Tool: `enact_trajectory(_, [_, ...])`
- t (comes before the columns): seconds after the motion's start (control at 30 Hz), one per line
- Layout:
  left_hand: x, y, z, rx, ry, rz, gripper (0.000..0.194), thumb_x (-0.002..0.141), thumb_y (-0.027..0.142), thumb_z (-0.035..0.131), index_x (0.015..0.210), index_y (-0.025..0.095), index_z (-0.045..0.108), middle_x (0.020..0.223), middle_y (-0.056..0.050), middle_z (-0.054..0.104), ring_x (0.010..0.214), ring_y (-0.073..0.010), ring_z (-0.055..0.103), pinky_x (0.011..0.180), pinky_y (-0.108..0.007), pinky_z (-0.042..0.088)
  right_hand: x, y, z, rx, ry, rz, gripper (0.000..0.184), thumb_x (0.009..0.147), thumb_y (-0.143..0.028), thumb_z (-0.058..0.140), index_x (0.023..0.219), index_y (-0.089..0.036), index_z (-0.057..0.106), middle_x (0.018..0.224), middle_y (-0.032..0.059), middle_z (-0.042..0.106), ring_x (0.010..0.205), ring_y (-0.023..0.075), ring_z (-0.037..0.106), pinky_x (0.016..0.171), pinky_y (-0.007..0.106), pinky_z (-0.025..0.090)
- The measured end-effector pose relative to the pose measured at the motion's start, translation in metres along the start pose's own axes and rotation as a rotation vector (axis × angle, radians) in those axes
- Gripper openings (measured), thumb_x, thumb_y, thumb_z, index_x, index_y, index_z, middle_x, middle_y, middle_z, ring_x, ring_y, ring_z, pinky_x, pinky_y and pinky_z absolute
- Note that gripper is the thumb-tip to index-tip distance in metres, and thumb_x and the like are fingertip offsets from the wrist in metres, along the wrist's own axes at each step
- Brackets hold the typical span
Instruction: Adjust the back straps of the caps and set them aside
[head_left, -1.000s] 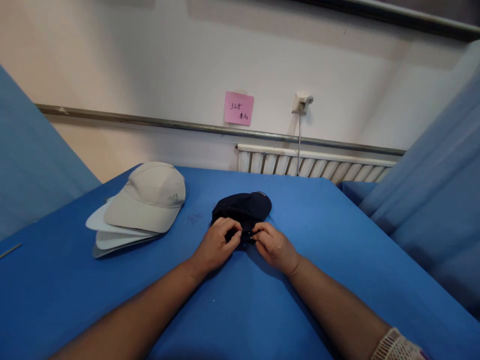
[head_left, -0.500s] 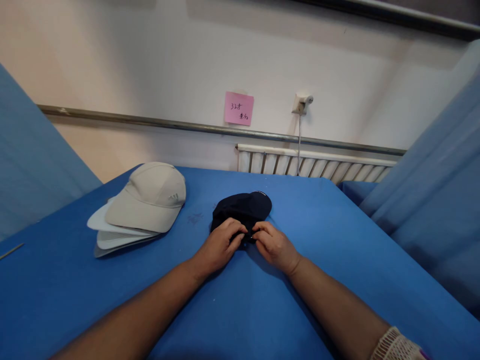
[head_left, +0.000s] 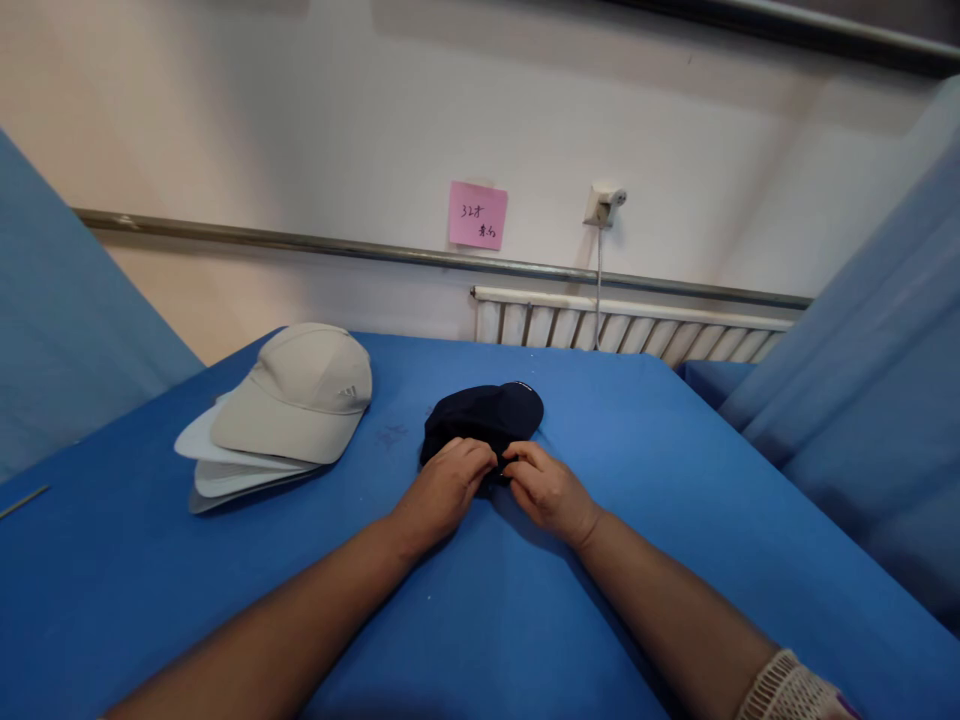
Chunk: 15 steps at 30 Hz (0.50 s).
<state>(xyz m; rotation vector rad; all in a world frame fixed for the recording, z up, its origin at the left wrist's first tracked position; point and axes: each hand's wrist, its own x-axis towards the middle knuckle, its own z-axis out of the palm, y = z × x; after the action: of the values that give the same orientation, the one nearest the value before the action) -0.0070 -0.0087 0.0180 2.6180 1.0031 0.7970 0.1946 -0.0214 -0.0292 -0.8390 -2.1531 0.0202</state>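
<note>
A dark navy cap [head_left: 480,408] lies on the blue-covered table [head_left: 465,620], its rounded brim at the far right. My left hand [head_left: 451,482] is closed on the cap's near edge, fingers bent over the fabric. Just to the right, my right hand [head_left: 549,490] pinches the same near edge between thumb and fingers. The fingertips of both hands almost meet there, around a small shiny bit at the back of the cap. Exactly what the fingertips grip is partly hidden.
To the left stands a stack of several caps, a beige cap [head_left: 311,385] on top. A thin stick [head_left: 24,502] lies at the far left. Behind the table are a radiator [head_left: 637,325], a metal rail [head_left: 337,250] and a plugged-in cable [head_left: 598,280]. Blue curtains [head_left: 877,370] hang on both sides.
My left hand's fingers have shifted slightly to the right and closed together over the cap's edge. My right hand and the cap have hardly moved.
</note>
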Motion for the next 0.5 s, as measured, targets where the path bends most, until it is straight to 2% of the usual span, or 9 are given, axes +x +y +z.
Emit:
enact_trajectory(0.27, [0.0016,-0.0004,0.0027,-0.084,-0.02,0.005,0.022,0.094,0.015,0.041,0.092,0.02,0.062,0.099,-0.004,0.061,0.091,-0.0171,0.056,0.081,-0.032,0.046,0.0019,-0.0034,-0.0025,0.019,-0.023,-0.003,0.024,0.089,-0.008,0.045,0.105,-0.017,0.061,0.115,0.0126,0.058,0.097,0.0185,0.062,0.086,0.034,0.056])
enact_trajectory(0.4, [0.0029,-0.0047,0.005,-0.184,-0.013,-0.061,0.02,0.092,0.015,0.044,0.088,0.02,0.063,0.093,-0.003,0.063,0.086,-0.0156,0.059,0.078,-0.029,0.047,0.0016,-0.0033,-0.0021,0.028,-0.014,-0.007,0.026,0.088,-0.007,0.045,0.107,-0.017,0.061,0.115,0.0125,0.059,0.1,0.0189,0.062,0.086,0.034,0.056])
enact_trajectory(0.5, [0.0033,-0.0068,0.0073,-0.218,-0.019,-0.163,0.014,0.089,0.018,0.049,0.094,0.021,0.063,0.091,-0.001,0.067,0.084,-0.0161,0.062,0.078,-0.03,0.048,0.0005,-0.002,-0.0004,0.023,-0.021,-0.004,0.027,0.089,-0.008,0.047,0.11,-0.018,0.06,0.113,0.0118,0.061,0.102,0.0199,0.062,0.087,0.035,0.056])
